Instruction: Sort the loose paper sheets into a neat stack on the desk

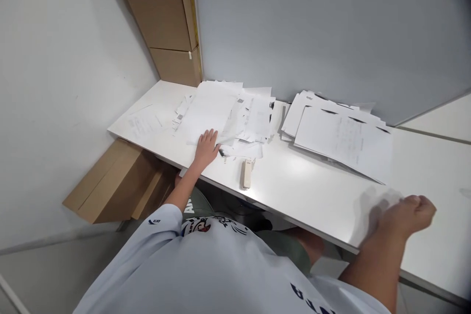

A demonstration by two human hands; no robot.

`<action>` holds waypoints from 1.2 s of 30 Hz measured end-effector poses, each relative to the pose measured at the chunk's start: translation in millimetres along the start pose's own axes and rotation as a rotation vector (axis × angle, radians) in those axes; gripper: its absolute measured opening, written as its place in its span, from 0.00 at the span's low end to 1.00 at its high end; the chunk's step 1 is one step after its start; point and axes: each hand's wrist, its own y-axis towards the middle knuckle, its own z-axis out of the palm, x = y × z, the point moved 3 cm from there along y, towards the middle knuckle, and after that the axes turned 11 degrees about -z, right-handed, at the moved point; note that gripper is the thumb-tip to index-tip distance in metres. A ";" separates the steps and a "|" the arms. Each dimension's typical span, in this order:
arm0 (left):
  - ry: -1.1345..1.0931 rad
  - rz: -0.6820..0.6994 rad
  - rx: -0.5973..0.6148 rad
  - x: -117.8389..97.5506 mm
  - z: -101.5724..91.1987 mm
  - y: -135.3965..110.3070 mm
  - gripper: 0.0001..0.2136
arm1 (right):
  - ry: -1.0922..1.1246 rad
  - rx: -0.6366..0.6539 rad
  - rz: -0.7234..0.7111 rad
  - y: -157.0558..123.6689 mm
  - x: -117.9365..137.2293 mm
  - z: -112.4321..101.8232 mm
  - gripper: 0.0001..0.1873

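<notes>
Head view. Left hand [207, 146] lay on the near edge of the left paper pile [211, 108], towards the worktop's [290, 201] left end; grip spread, palm down, pinching nothing that I could see. Right hand [410, 213] was above the right part of the worktop, near its front edge; grip curled into a fist, nothing visible in it, the inside hidden.

Step in hand, as I judged it: steadying or squaring the left pile. The next move would call for the left hand to keep light pressure while the right opened to meet a sheet edge; loose sheets could slide.

Left pile: thin, matt, mostly white sheets, fanned and uneven, some printed. Right paper pile [342, 140], along the back edge right of centre: flat rectangles, askew, dark marks along the upper side, one corner jutting towards the front edge. Between the hands, near the front edge, a small oblong beige object [247, 174], smooth-looking, possibly a stapler. Worktop white and glossy. At its back left corner, stacked cardboard boxes [164, 22], brown, square-edged, matt.
</notes>
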 end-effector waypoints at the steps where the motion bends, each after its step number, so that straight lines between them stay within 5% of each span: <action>1: -0.017 0.009 -0.032 0.4 0.3 -1.4 0.23 | -0.014 -0.032 -0.002 -1.0 2.2 -0.3 0.24; 10: -0.148 0.039 -0.258 0.7 -12.0 -18.3 0.15 | 0.101 -0.182 0.046 -1.6 6.0 -0.7 0.08; 15: -0.077 0.172 -0.191 2.6 -15.7 -62.7 0.17 | 0.326 -0.196 -0.069 -68.9 59.8 -21.6 0.11; 18: 0.000 0.270 -0.099 11.5 -22.5 -99.8 0.18 | 0.408 0.014 -0.019 -124.8 105.5 -37.4 0.11; 20: 0.038 0.323 -0.054 21.2 -29.0 -120.5 0.18 | 0.508 0.267 0.047 -153.9 133.8 -41.8 0.12; 24: -0.102 0.360 -0.011 42.4 -45.1 -141.8 0.17 | 0.630 1.113 0.205 -210.7 180.5 -25.0 0.18; 27: -0.456 0.050 -0.229 58.1 -66.3 -137.9 0.18 | 0.606 1.666 0.291 -268.1 203.6 -2.2 0.23; 31: -1.125 -0.500 -0.609 69.9 -91.7 -124.5 0.19 | 0.617 1.849 0.408 -332.5 222.0 30.8 0.28; 36: -1.711 -0.673 -0.605 70.7 -101.3 -114.6 0.18 | 0.738 1.770 0.463 -343.2 240.5 49.8 0.30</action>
